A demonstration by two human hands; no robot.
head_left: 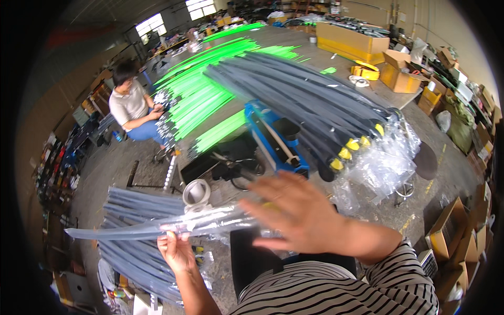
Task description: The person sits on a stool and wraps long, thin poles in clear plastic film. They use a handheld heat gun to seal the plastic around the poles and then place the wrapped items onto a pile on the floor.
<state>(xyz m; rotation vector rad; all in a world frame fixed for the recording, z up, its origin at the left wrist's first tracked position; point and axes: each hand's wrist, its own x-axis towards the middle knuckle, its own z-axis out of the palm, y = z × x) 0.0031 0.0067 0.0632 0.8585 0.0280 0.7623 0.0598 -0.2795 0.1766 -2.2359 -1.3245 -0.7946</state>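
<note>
Workshop interior, concrete floor, windows at the far end. A long grey worktable runs away from me, loaded with fanned bright green rods and a thick spread of dark grey rods whose near ends carry yellow caps, with loose clear plastic wrap bunched beside them. A blue machine stands at the table's near end. Cardboard boxes sit on the table's right side and more line the right wall.

My left hand is low in the view, fingers closed in a pinch on the edge of a long clear plastic sleeve holding a grey rod; the sleeve lies roughly level across my front, its far tip pointing left. Beneath it is a stack of grey rods, and a roll of tape rests just behind.

My right hand is spread, palm down, fingers apart, over the sleeve's right end; it is motion-blurred, so I cannot tell whether it touches the plastic.

A seated person in a light shirt is at the table's left side, hands together at the green rods.
</note>
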